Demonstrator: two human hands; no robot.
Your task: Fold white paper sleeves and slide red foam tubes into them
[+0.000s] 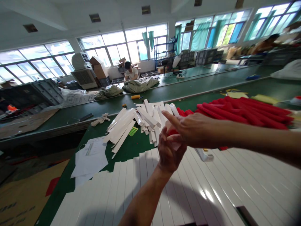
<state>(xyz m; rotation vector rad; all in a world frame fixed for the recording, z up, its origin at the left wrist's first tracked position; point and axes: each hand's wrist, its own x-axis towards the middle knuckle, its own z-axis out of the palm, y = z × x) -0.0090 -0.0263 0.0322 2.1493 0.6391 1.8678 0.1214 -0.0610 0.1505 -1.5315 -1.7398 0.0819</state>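
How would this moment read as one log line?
left hand: around white-and-red item; right hand: at same item; below: white strips; nearby: red tubes

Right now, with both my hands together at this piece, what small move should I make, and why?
Probably ease your right hand down until its extended index finger meets the red-and-pale piece. Your left hand cups that piece, and the finger points out above it, though your hands hide much of it.

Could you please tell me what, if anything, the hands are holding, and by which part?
The left hand holds a pale item with red showing, the right hand over it; which part is gripped cannot be told.
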